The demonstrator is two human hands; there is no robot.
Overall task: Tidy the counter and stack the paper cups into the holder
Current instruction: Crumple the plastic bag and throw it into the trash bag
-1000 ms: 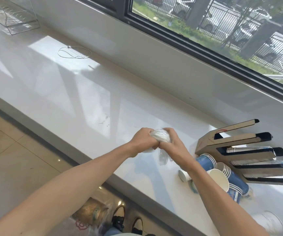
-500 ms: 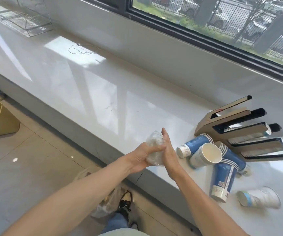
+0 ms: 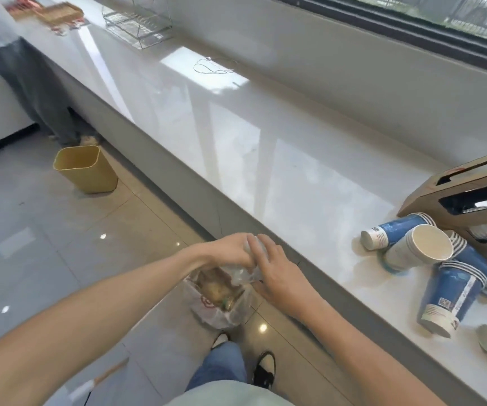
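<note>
A crumpled clear plastic wrapper (image 3: 246, 272) is held off the counter's front edge, over a bag-lined trash bin (image 3: 221, 300) on the floor. My left hand (image 3: 226, 249) grips the wrapper from above. My right hand (image 3: 277, 269) is beside it with fingers spread, touching the wrapper's right side. On the white counter (image 3: 280, 177) at the right lie several blue and white paper cups (image 3: 429, 250), some nested, tipped on their sides. Behind them leans the brown cardboard cup holder (image 3: 464, 194) with black slots.
A yellow waste bin (image 3: 85, 168) stands on the tiled floor by the counter's base. Another person (image 3: 31, 74) stands at the far left. A wire rack (image 3: 138, 23) and a thin looped cord (image 3: 214, 67) sit on the counter further back. My feet are below.
Both hands carried the crumpled wrapper from above the counter down past its front edge to over the trash bin. My right hand's fingers have spread apart. My view swung left and down.
</note>
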